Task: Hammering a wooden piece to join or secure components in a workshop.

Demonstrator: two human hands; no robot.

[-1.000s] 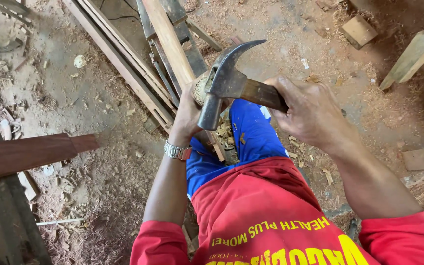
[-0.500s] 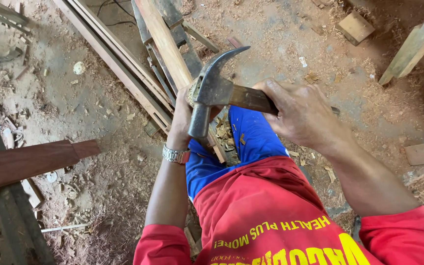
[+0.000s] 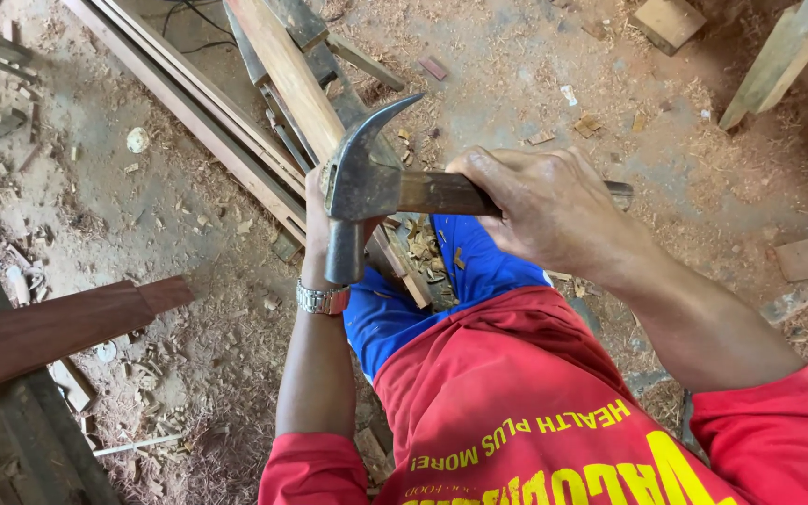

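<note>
My right hand point(image 3: 544, 210) grips the wooden handle of a steel claw hammer point(image 3: 357, 182), its head raised over my lap with the striking face pointing down. Behind the hammer head, my left hand point(image 3: 318, 224) is mostly hidden and rests against a long pale wooden plank point(image 3: 287, 70) that slants away to the upper left. A metal watch point(image 3: 322, 299) sits on my left wrist. What the left fingers hold is hidden by the hammer.
Several long timber strips point(image 3: 180, 103) lie beside the plank on a dirt floor strewn with wood chips and shavings. A dark reddish board point(image 3: 49, 327) juts in from the left. Wood offcuts point(image 3: 670, 21) and a pale beam point(image 3: 778, 65) lie at the upper right.
The hammer head has moved left and slightly down, now covering more of my left hand. My left hand stays on the plank.
</note>
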